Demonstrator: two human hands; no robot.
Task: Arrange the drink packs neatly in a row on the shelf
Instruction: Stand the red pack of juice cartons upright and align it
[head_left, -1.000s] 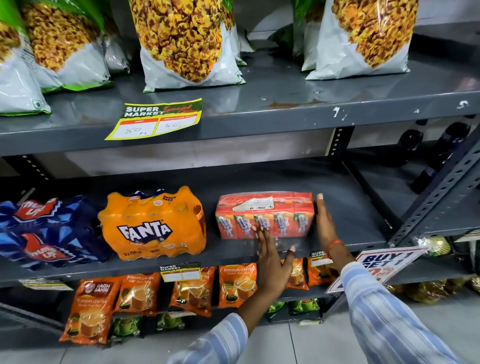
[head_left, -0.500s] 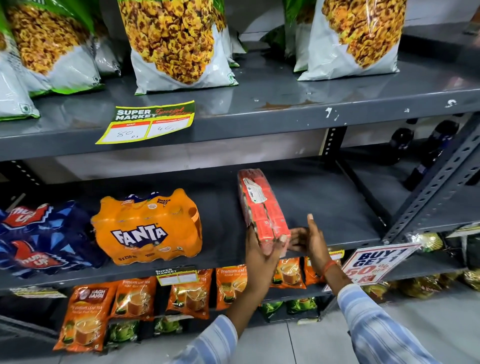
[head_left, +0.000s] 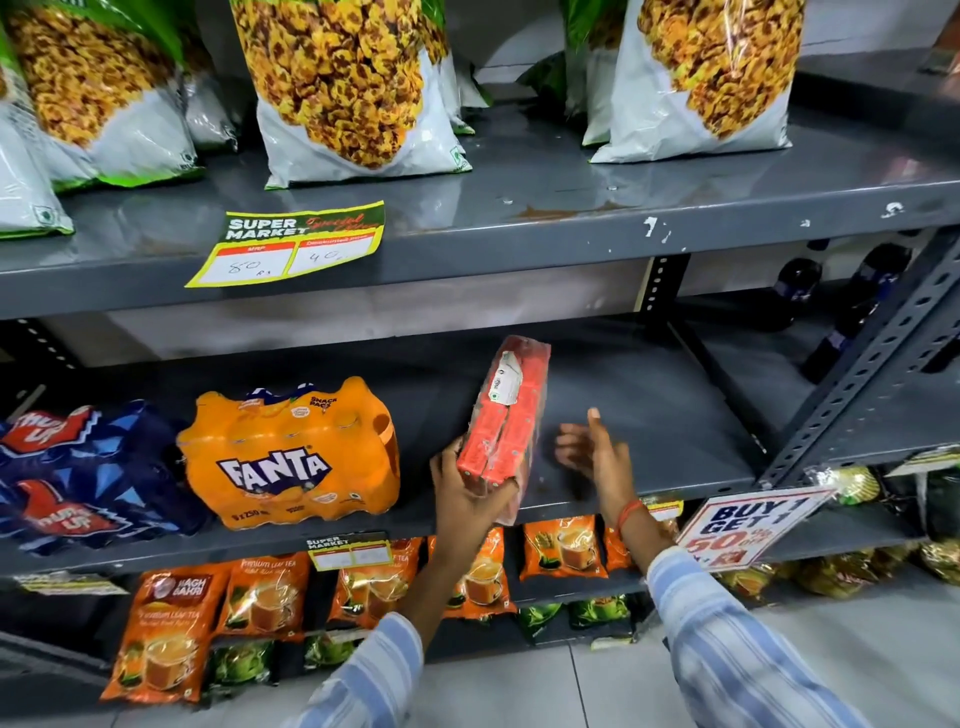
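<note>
Red shrink-wrapped juice-carton pack (head_left: 506, 415) sits on the middle shelf (head_left: 649, 415), turned end-on toward us and tilted, near end at the shelf's front edge, just right of the Fanta pack (head_left: 291, 452). Our left hand (head_left: 467, 493) is clamped around its near end — fingers over the top edge. Our right hand (head_left: 592, 452) is spread and empty, just beside the pack, not touching. We'd judge it stiff and fairly heavy — cartons brace each other — but the film is slick. Best hold: both short ends, palms flat. Thums Up pack (head_left: 78, 473) lies far left.
</note>
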